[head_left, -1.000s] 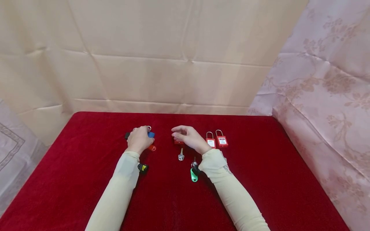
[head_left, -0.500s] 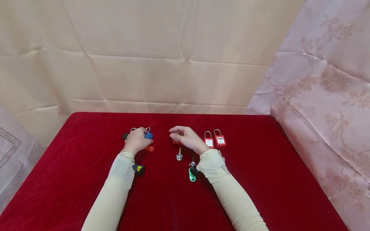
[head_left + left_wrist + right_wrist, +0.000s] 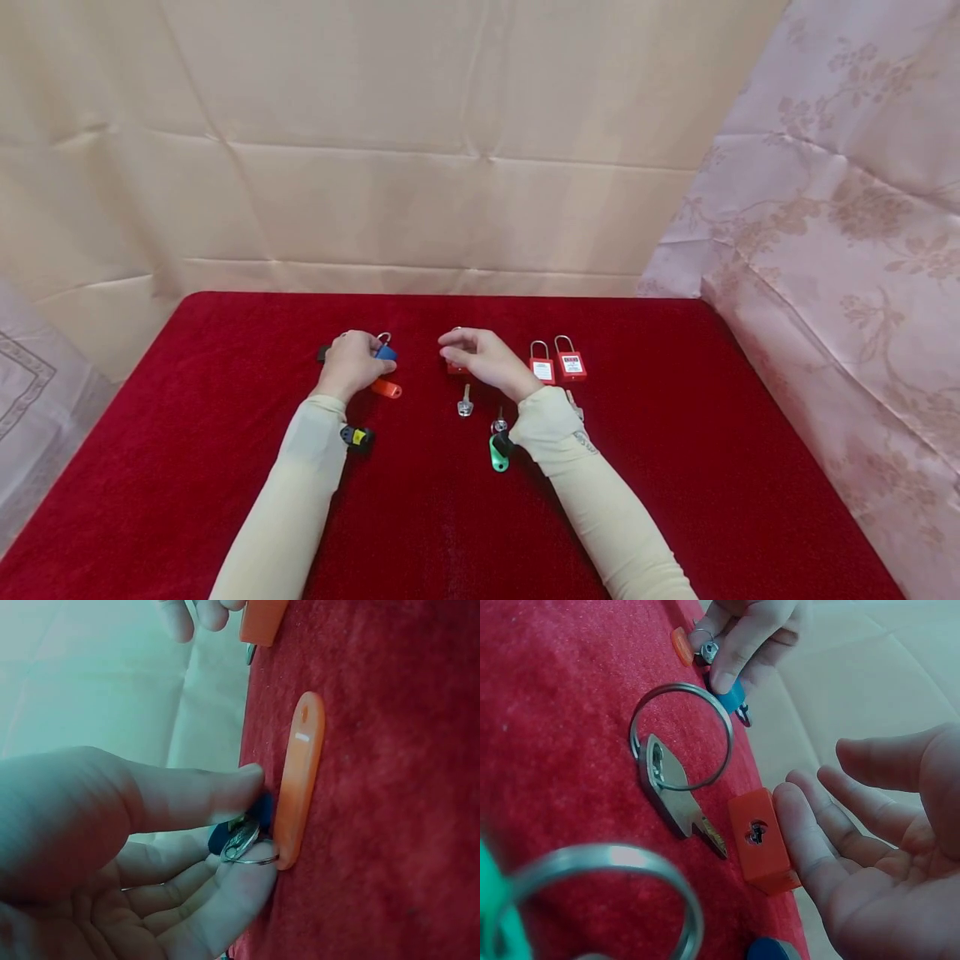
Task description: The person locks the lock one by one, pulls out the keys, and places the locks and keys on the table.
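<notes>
In the head view my left hand (image 3: 350, 367) grips a blue padlock (image 3: 386, 353) whose shackle points away from me. Up close in the left wrist view, its thumb lies against the blue body, and a key head (image 3: 244, 838) with a split ring sits between thumb and fingers. An orange key tag (image 3: 301, 772) hangs off that ring onto the red cloth. My right hand (image 3: 877, 840) has its fingers extended, fingertips against the side of a red padlock (image 3: 759, 838) that shows its keyhole. Before that padlock lies a loose key (image 3: 667, 799) with a split ring.
Right of my right hand lie two red padlocks with white labels (image 3: 542, 371) (image 3: 572, 367). A green key tag (image 3: 498, 457) with a key lies under my right wrist. A black object (image 3: 322, 354) peeks out left of my left hand. A beige curtain (image 3: 420, 200) hangs behind the table.
My left hand has shifted slightly left, now covering the shackle left of the blue padlock. The orange tag has turned and shows more. My right hand stays at the red padlock.
</notes>
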Tool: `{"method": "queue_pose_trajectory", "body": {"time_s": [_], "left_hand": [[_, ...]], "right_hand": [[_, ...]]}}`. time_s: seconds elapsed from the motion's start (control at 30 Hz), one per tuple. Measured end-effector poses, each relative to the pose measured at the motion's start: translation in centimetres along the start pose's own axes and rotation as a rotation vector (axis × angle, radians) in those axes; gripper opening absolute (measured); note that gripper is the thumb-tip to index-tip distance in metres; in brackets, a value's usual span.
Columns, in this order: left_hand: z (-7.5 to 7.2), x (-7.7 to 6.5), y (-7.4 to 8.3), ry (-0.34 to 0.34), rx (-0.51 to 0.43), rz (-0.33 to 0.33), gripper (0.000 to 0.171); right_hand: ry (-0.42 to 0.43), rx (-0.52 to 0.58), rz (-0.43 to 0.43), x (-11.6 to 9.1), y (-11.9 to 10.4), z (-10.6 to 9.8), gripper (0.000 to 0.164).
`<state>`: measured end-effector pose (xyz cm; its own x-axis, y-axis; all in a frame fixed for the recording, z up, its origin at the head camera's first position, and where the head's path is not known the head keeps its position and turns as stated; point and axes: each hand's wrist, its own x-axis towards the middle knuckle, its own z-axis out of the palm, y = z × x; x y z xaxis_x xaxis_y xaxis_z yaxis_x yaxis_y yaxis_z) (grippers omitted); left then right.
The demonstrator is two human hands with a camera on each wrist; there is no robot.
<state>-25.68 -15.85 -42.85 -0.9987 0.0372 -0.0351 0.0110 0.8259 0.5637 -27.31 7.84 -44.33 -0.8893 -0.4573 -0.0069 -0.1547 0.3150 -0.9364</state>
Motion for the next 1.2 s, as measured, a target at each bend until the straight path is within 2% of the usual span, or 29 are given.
{"method": "queue_pose_trajectory", "body": {"time_s": [0.23, 0.43, 0.63, 0.77, 0.9, 1.03, 1.2], "left_hand": [[-0.4, -0.2, 0.2, -0.021, -0.044, -0.06, 0.022], [-0.3, -0.3, 0.4, -0.04, -0.082, -0.046, 0.014], [-0.4, -0.3, 0.8, -0.017, -0.12, 0.01, 0.018], [-0.8, -0.4, 1.6, -0.031, -0.218, 0.062, 0.025], [-1.3, -0.8, 2.4, -0.08, -0.294, 0.094, 0.028], [-1.6, -1.2, 3.2, -0.132, -0.329, 0.142, 0.031], [-1.6, -1.6, 4.2, -0.197, -0.377, 0.167, 0.034]], "right_hand": [[0.002, 0.03, 0.011, 0.1, 0.0, 0.0, 0.035], [0.008, 0.029, 0.006, 0.1, 0.1, 0.1, 0.034], [0.007, 0.038, -0.003, 0.2, 0.1, 0.2, 0.034], [0.008, 0.028, -0.008, 0.2, 0.0, 0.1, 0.034], [0.001, 0.039, -0.008, 0.2, -0.2, 0.0, 0.035], [0.001, 0.119, -0.017, 0.2, -0.5, -0.2, 0.038], [0.034, 0.216, -0.106, 0.2, -0.8, -0.7, 0.039]]}}
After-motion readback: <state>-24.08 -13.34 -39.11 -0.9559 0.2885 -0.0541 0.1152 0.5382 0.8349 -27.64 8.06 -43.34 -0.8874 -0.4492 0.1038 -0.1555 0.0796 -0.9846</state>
